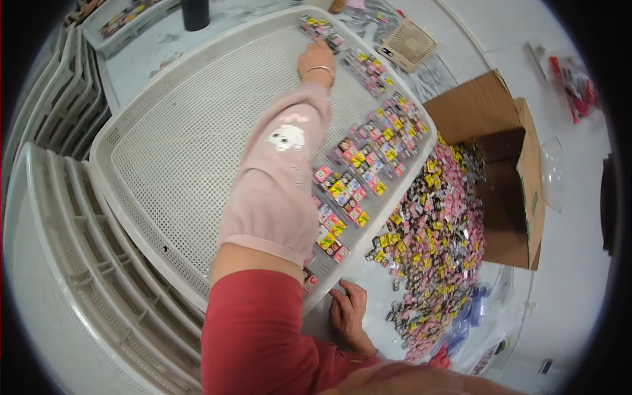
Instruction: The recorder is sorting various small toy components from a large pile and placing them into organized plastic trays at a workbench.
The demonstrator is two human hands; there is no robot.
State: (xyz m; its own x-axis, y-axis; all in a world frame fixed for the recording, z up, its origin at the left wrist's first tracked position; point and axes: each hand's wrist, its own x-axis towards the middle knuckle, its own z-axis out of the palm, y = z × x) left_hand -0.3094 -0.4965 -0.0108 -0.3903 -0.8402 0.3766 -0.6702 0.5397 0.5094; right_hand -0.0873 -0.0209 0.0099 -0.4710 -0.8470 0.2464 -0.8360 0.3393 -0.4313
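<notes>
Reaching across the white mesh tray (pixel 171 164), the left hand (pixel 316 60) is stretching to the tray's far corner, its fingertips lying flat on the mesh and touching a short row of small colourful packets (pixel 320 29) there. The fingers are looking extended rather than curled, and nothing is showing clamped between them. A thin bangle (pixel 320 68) is circling the wrist, and a pink sleeve cover (pixel 280 178) with a white cartoon patch is covering the forearm over a red sleeve (pixel 253 336).

Rows of the same small packets (pixel 368 155) are lying along the tray's right side, from the near corner up toward the far one, while the tray's left part is showing bare mesh. The right hand (pixel 347 313) is resting on the table just off the tray's near right edge, fingers loosely bent and pressed to the surface, holding nothing. Right of the tray, a loose heap of packets (pixel 434 250) is spilling out of an opened cardboard box (pixel 507 164) tipped on its side. More empty trays (pixel 85 263) are stacked at the mesh tray's left.
</notes>
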